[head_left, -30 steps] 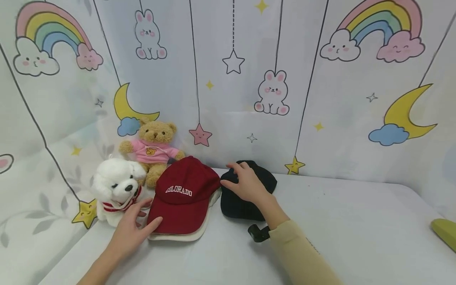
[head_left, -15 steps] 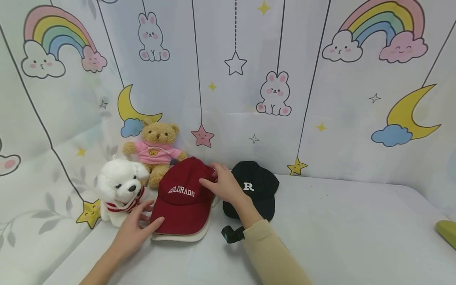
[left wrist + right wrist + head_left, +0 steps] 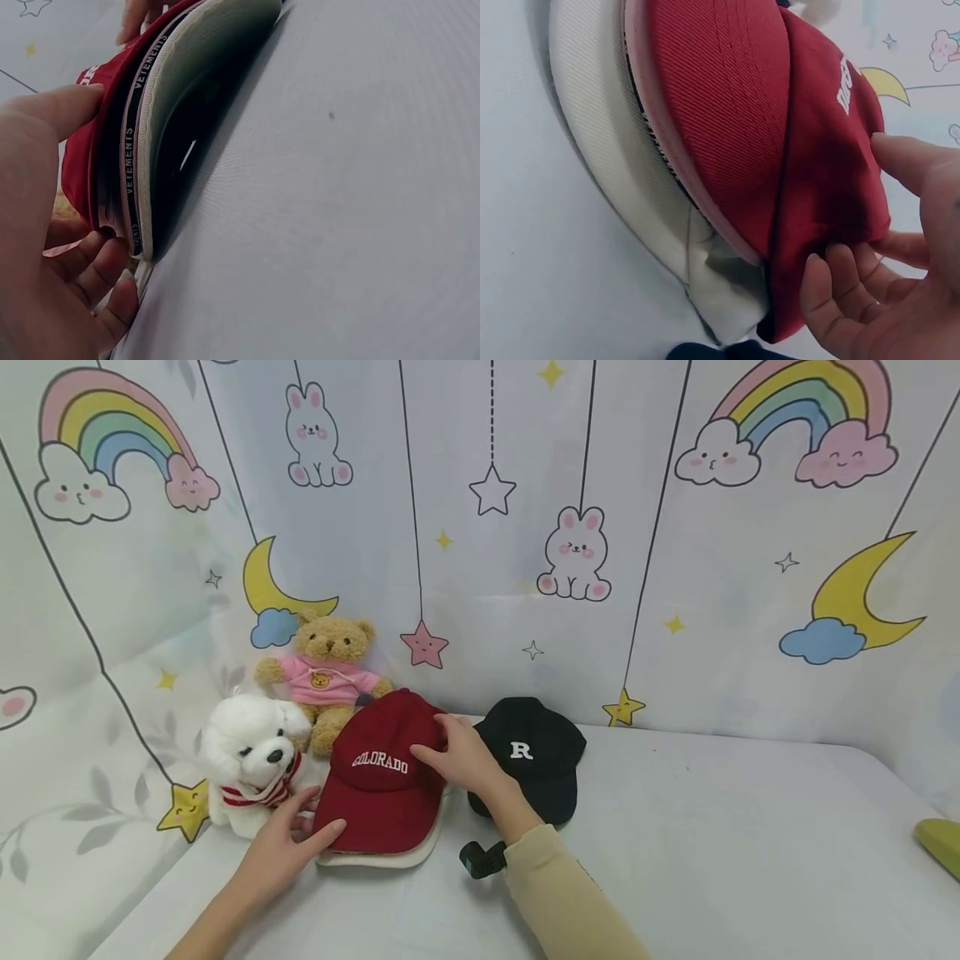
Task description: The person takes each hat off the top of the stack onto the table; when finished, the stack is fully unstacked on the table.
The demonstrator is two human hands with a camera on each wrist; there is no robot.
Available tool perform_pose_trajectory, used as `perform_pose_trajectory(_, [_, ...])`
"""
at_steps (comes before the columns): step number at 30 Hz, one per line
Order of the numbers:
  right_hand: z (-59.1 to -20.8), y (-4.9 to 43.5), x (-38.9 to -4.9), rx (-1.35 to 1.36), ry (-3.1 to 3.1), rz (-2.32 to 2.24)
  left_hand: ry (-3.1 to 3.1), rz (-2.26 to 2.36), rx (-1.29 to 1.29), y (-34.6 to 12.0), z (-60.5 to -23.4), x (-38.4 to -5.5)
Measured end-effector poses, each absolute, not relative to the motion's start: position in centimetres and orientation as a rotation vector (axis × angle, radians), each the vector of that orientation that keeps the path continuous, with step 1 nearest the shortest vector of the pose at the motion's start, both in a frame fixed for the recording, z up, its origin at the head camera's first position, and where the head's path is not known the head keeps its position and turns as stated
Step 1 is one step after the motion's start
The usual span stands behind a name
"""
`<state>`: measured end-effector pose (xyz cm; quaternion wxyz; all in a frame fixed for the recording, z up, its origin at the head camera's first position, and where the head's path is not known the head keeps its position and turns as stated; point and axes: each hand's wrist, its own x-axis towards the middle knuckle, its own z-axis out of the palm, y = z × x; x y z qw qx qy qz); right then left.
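A dark red fabric baseball cap [image 3: 382,810] with white COLORADO lettering is being held from both sides, brim towards the wearer of the head camera, on a table covered in white cloth [image 3: 712,852]. Its brim's left edge is being pinched by the left hand [image 3: 279,845], thumb laid on top and fingers curled at the side. Its crown's right side is being pinched by the right hand [image 3: 471,762] between thumb and bent fingers. A cream fabric cap [image 3: 600,112] is being covered mostly by the red one. A black fabric cap [image 3: 551,768] bearing a white R is being partly hidden by the right hand. Behind the left hand, a fluffy white plush dog [image 3: 251,739] is being seen beside a tan plush bear [image 3: 326,681] in a pink top.
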<state>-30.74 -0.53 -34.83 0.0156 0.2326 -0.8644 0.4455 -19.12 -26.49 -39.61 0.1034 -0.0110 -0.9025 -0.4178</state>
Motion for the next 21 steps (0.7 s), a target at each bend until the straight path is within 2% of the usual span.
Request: perform_pose_trajectory(21, [-34.0, -0.6, -30.4, 0.751, -2.565, 1.409, -2.554, -1.533, -0.022, -26.4, -39.3, -19.1])
